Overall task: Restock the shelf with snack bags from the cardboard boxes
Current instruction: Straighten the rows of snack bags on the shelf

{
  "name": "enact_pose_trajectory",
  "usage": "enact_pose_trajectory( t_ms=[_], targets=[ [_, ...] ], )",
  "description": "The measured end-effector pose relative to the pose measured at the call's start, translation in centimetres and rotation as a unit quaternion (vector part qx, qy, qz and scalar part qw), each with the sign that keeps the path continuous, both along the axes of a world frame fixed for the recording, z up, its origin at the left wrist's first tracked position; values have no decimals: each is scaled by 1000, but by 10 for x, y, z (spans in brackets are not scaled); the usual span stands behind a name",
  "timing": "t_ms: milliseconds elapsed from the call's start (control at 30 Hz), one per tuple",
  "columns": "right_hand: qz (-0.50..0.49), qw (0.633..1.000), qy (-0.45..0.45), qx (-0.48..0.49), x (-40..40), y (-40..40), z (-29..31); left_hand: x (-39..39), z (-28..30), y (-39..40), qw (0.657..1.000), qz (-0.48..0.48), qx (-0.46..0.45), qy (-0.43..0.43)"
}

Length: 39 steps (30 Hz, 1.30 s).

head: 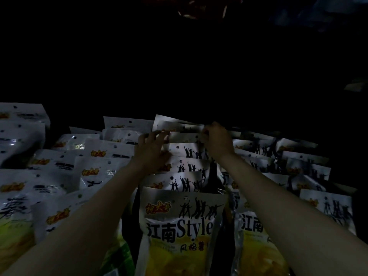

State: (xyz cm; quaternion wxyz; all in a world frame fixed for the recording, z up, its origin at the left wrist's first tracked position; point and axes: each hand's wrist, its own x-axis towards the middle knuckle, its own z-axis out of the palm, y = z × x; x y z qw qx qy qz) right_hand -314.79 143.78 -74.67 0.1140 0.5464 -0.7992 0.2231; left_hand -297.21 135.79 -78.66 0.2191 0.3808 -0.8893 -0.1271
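Observation:
The scene is very dark. Rows of white and yellow snack bags stand one behind another on the shelf; the nearest bag of the middle row [179, 226] fills the lower centre. Both my arms reach to the back of that row. My left hand [152, 149] lies with spread fingers over the upper left edges of the rear bags. My right hand [216, 140] pinches the top right edge of a rear bag [184, 137]. No cardboard box shows.
More rows of similar bags stand to the left [59, 176] and to the right [308, 176]. Behind the bags the shelf is black and nothing can be made out. Faint reddish packaging [199, 10] shows at the top.

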Motion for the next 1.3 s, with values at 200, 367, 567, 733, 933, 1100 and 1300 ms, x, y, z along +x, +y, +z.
enact_pose_trajectory(
  t_ms=[200, 367, 567, 733, 933, 1100, 1300],
  targets=[
    [3, 996, -46, -80, 12, -2, 23, 7, 10, 7, 992, -28, 74, 102],
    [41, 990, -97, -94, 18, -4, 34, 10, 14, 11, 971, -26, 99, 215],
    [52, 992, -119, 0, 35, -9, 5, 14, 13, 16, 954, -12, 110, 279],
    [56, 975, -216, -11, 27, -7, 2, 6, 14, 17, 955, -31, 123, 269],
    [85, 974, -207, 36, 12, 12, 9, 8, 15, 19, 958, -19, 115, 262],
    [78, 974, -209, 41, 13, 34, 15, 14, 27, 22, 958, -14, 157, 239],
    [51, 981, -188, 4, -10, 85, 25, 20, 53, 46, 977, -40, 109, 180]
  ],
)
